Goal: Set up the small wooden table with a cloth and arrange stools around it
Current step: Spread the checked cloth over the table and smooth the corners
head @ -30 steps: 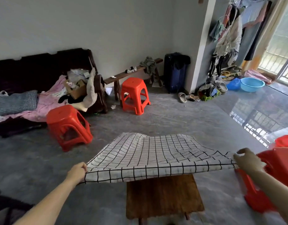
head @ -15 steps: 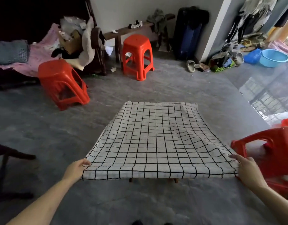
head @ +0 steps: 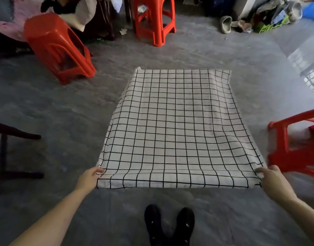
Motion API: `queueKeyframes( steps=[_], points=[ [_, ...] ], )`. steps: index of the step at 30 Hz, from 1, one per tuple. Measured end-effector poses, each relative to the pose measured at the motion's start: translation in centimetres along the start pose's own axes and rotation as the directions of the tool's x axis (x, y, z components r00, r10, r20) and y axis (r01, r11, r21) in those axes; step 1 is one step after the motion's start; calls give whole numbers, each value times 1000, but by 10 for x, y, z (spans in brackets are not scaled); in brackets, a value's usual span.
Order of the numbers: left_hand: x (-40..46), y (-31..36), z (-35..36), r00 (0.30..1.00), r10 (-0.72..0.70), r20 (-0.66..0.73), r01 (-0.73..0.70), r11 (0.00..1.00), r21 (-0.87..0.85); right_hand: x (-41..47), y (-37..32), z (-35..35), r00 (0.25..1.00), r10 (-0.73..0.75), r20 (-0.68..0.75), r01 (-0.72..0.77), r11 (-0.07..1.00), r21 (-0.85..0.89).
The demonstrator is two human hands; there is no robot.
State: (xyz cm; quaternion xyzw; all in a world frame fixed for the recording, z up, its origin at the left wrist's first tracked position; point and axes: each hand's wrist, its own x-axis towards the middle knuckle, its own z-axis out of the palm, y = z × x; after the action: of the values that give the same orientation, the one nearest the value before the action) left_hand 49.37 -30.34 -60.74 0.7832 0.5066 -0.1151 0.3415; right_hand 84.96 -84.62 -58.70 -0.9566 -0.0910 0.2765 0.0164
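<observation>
Head view. A white cloth with a black grid point(head: 177, 125) lies spread flat, its near edge hanging over as a short flap; the table beneath is fully hidden. The left hand point(head: 89, 178) pinches the near left corner of the cloth, fingers closed on the fabric. The right hand point(head: 271, 178) pinches the near right corner in the same way, thumb on top. Between the two grips the near hem runs taut and straight. Beyond the grips the cloth narrows toward its far edge, where the far left corner is slightly curled.

Just beyond the right hand, beside the cloth's right edge, stands a red plastic stool point(head: 296, 144), partly cut off by the frame. Well beyond the left hand, a second red stool point(head: 58, 47) is tilted, leaning away from the cloth. A third red stool point(head: 152, 20) stands upright past the far edge. Nearer than the grips, two black shoes point(head: 170, 226) rest on the grey floor point(head: 64, 107). A dark chair frame point(head: 9, 148) is outboard of the left hand.
</observation>
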Motion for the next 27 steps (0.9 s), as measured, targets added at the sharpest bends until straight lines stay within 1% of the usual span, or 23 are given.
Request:
queueKeyframes(
  steps=[2,4,6,8,11,13,15,16,18,19,20,21,22,23,25,27],
  points=[
    [-1,-11,13,1000,-16,3,16,1000,8,-2,-2,11,1000,13,9,-13,1000,9],
    [1,-25,25,999,-53,10,53,999,4,-7,-8,18,998,60,-4,-60,998,32],
    [4,-40,39,995,-89,35,90,996,-20,-6,-4,33,997,77,17,-77,997,15],
    [10,-54,53,996,-78,45,79,996,-29,-4,1,48,997,70,22,-70,997,-16],
    [15,-63,69,996,-74,50,76,997,-33,2,8,68,996,88,4,-88,996,3],
    [18,-64,78,992,-100,73,104,993,-53,7,12,81,989,148,16,-149,988,48],
    [19,-59,88,985,-138,108,143,989,-45,23,31,112,975,207,81,-209,978,22],
    [18,-56,92,976,-182,122,183,983,4,26,31,119,961,243,135,-243,970,-17],
    [17,-50,97,942,-302,145,268,939,214,27,13,116,929,302,214,-304,952,-22],
    [16,-43,98,931,-340,135,293,915,278,20,-7,105,910,352,219,-362,932,8],
    [13,-33,98,933,-345,105,305,910,281,16,-24,98,895,390,219,-402,915,16],
    [11,-22,98,947,-315,58,291,922,255,15,-38,92,893,414,178,-430,901,61],
    [10,-14,99,964,-266,14,256,938,236,16,-51,87,904,408,127,-422,899,118],
    [8,-4,101,983,-184,-31,186,950,251,17,-60,85,921,382,82,-391,904,173],
    [12,14,105,998,19,-64,4,939,344,20,-76,81,960,279,17,-278,946,170],
    [20,35,109,974,224,-38,-187,885,427,25,-91,81,984,176,14,-176,976,126]
  ],
)
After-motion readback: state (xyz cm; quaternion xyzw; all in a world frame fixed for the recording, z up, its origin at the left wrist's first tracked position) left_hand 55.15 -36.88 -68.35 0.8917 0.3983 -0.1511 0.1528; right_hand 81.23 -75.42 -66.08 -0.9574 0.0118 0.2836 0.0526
